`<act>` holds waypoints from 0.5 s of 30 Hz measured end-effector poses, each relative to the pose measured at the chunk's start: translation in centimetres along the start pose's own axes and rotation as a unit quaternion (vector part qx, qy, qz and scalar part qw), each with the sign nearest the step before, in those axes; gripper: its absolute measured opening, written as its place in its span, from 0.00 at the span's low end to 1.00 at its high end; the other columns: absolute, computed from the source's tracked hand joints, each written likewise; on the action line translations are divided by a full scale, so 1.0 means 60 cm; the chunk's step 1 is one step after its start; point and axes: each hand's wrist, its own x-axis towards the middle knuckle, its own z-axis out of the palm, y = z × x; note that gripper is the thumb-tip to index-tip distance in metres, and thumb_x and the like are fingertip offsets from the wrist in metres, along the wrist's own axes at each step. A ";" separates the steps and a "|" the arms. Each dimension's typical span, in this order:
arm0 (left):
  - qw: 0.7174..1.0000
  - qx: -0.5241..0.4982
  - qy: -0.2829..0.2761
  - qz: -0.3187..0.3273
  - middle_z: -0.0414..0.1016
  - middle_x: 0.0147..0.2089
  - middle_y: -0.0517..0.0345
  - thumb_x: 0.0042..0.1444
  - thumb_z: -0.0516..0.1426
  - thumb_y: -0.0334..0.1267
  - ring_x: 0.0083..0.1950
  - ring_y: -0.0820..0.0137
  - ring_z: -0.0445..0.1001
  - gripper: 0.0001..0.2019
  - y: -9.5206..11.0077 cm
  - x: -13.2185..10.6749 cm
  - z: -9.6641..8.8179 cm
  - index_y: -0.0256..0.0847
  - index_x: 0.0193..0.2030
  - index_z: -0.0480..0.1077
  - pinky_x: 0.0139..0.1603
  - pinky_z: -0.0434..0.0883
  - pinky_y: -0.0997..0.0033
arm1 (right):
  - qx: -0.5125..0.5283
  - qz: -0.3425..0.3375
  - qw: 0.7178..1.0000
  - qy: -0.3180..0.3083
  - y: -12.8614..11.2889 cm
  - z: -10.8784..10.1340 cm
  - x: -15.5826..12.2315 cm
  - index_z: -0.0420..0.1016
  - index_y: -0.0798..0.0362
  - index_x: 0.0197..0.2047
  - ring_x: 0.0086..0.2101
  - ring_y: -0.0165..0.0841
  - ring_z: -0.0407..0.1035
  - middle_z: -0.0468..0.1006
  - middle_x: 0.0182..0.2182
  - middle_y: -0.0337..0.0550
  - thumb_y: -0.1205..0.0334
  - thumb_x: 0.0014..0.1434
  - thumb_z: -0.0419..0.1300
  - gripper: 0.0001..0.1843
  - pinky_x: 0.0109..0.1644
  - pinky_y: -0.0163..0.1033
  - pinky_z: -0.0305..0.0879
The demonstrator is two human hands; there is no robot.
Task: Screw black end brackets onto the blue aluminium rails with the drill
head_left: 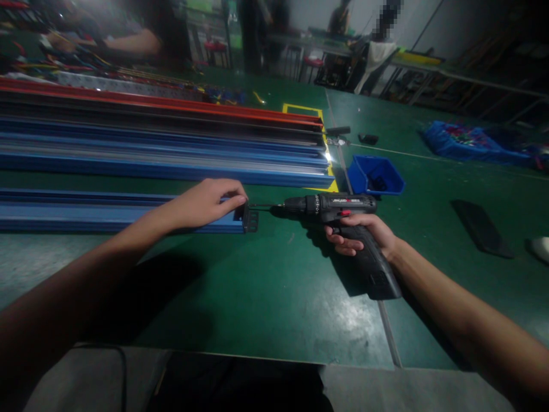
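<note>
My right hand [360, 232] is wrapped round the grip of a black cordless drill [347, 206], lying level with its long bit [266, 205] pointing left. The tip of the bit is at the black end cap [250, 220] of a blue metal rail [86, 214]. Whether it sits in a screw is too small to tell. My left hand [214, 200] lies over the rail's right end, thumb and fingers closed on the cap, with some fingertips hidden.
Several blue rails [171, 157] and an orange-red one [171, 103] lie behind. A blue bin [377, 174] with dark parts stands beyond the drill; a black flat piece [480, 229] lies at right. Another person's arm [132, 43] is at upper left. Farther right are blue bags [458, 143].
</note>
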 end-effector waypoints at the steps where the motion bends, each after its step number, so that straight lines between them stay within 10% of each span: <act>1: 1.000 0.001 -0.001 0.000 0.81 0.45 0.52 0.67 0.50 0.52 0.45 0.63 0.78 0.20 0.000 0.000 0.000 0.39 0.45 0.77 0.50 0.70 0.65 | -0.001 -0.001 1.000 0.000 0.000 0.000 0.000 0.79 0.69 0.45 0.18 0.20 0.60 0.78 0.30 0.47 0.62 0.65 0.61 0.16 0.28 0.30 0.70; 15: 1.000 -0.001 -0.004 0.000 0.81 0.45 0.52 0.68 0.50 0.53 0.46 0.62 0.77 0.21 -0.002 0.000 0.001 0.39 0.45 0.76 0.51 0.70 0.64 | -0.003 0.004 1.000 -0.002 0.000 0.001 0.002 0.78 0.68 0.45 0.17 0.20 0.58 0.78 0.30 0.46 0.61 0.64 0.61 0.15 0.28 0.29 0.70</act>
